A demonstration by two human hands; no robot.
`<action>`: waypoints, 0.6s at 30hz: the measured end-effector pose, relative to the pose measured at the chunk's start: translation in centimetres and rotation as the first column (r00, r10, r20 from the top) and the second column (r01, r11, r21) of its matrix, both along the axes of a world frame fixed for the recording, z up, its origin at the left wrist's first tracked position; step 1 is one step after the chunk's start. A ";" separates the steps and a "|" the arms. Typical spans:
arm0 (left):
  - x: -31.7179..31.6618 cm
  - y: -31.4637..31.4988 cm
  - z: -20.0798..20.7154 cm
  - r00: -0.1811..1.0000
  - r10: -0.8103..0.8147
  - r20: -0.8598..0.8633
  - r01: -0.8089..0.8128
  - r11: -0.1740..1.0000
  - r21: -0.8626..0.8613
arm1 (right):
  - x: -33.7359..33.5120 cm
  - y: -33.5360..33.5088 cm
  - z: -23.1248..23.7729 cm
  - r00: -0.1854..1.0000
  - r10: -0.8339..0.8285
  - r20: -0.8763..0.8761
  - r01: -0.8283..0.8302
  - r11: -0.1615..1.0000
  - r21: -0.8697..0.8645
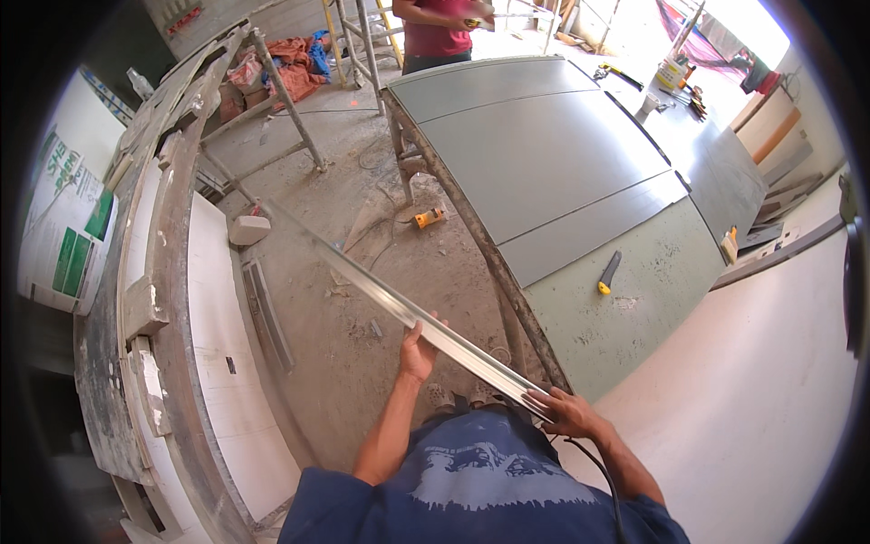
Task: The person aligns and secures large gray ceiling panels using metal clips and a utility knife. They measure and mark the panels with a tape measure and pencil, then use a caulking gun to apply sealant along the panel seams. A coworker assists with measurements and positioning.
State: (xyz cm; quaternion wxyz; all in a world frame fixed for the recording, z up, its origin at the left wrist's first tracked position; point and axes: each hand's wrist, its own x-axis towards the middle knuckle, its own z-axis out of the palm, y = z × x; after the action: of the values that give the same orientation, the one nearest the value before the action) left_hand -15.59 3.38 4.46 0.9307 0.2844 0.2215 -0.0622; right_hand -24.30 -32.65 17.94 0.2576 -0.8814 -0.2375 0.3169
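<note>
A long, shiny metal profile (471, 356) slants across in front of me, from its far end over the floor at the upper left to its near end by my waist. My left hand (420, 352) grips it near mid-length, thumb on top. At the near end, my right hand (569, 413) is closed around it, its fingers lying over the edge. To the right of the profile, a utility knife (609, 274) with a yellow end lies on the pale green board (634, 317) of the work table. Grey sheets (553, 136) cover the farther part of that table.
A yellow power tool (429, 218) lies on the dusty floor with its cord. Scaffold poles (285, 100) and a long bench (172, 245) stand left. Hand tools (686, 102) lie at the far right. Beyond the table stands a person in a red shirt (437, 36).
</note>
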 end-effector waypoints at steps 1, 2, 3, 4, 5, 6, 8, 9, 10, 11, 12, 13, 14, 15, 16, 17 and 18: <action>1.1 -0.7 0.2 0.999 -0.025 0.041 0.025 1.000 -0.013 | -1.2 -0.9 -0.1 0.998 -0.055 0.013 0.056 0.997 -0.044; 2.1 -1.6 0.5 0.998 -0.051 0.040 0.051 0.999 0.004 | -2.6 -1.9 -0.3 0.993 -0.106 0.045 0.109 0.992 -0.064; 3.2 -2.4 1.0 0.993 -0.106 0.060 0.102 0.993 0.066 | -3.9 -2.8 -0.6 0.984 -0.159 0.079 0.166 0.982 -0.087; 4.1 -3.2 1.7 0.985 -0.160 0.069 0.150 0.980 0.129 | -5.2 -3.6 -1.1 0.967 -0.203 0.156 0.215 0.975 -0.062; 4.9 -4.4 2.4 0.975 -0.208 0.076 0.191 0.963 0.190 | -6.3 -4.3 -1.7 0.940 -0.253 0.231 0.268 0.963 -0.036; 5.8 -5.6 3.1 0.964 -0.257 0.075 0.231 0.940 0.250 | -7.1 -5.1 -2.3 0.902 -0.306 0.304 0.321 0.947 -0.001; 7.4 -8.2 4.4 0.933 -0.339 0.117 0.286 0.900 0.330 | -8.3 -6.7 -3.5 0.857 -0.378 0.350 0.401 0.916 0.006; 8.2 -9.8 4.9 0.927 -0.356 0.114 0.294 0.883 0.365 | -8.6 -7.4 -4.0 0.829 -0.413 0.378 0.435 0.900 0.029; 9.0 -11.3 5.2 0.920 -0.364 0.145 0.286 0.878 0.384 | -8.6 -8.1 -4.4 0.791 -0.450 0.414 0.468 0.882 0.065; 9.7 -12.8 5.3 0.926 -0.349 0.143 0.271 0.879 0.394 | -8.6 -8.7 -4.7 0.783 -0.476 0.400 0.494 0.867 0.065; 10.5 -14.2 5.2 0.929 -0.333 0.160 0.248 0.884 0.396 | -8.6 -9.4 -4.9 0.783 -0.485 0.388 0.505 0.861 0.057; 11.5 -15.2 5.1 0.920 -0.338 0.198 0.243 0.889 0.389 | -8.3 -9.9 -5.2 0.775 -0.500 0.386 0.519 0.852 0.063; 12.2 -16.1 4.8 0.917 -0.364 0.165 0.269 0.866 0.421 | -8.3 -10.4 -5.3 0.763 -0.518 0.386 0.531 0.844 0.081; 13.0 -16.8 4.4 0.900 -0.409 0.148 0.310 0.841 0.443 | -8.0 -10.8 -5.5 0.751 -0.525 0.399 0.540 0.837 0.084; 13.7 -17.4 4.0 0.882 -0.454 0.128 0.352 0.814 0.463 | -7.8 -11.2 -5.6 0.735 -0.521 0.434 0.537 0.838 0.097; 14.2 -18.1 3.7 0.884 -0.456 0.107 0.361 0.810 0.462 | -7.7 -11.5 -5.6 0.718 -0.521 0.461 0.531 0.839 0.120; 14.6 -18.5 3.3 0.884 -0.460 0.087 0.373 0.804 0.463 | -7.4 -11.7 -5.7 0.699 -0.523 0.488 0.527 0.838 0.142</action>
State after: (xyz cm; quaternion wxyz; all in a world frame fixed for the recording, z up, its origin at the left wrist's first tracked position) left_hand -0.99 -15.15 7.77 0.8240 0.5304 0.0694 -0.1870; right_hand -31.71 -44.34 12.27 0.2614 -0.9646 -0.0343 -0.0125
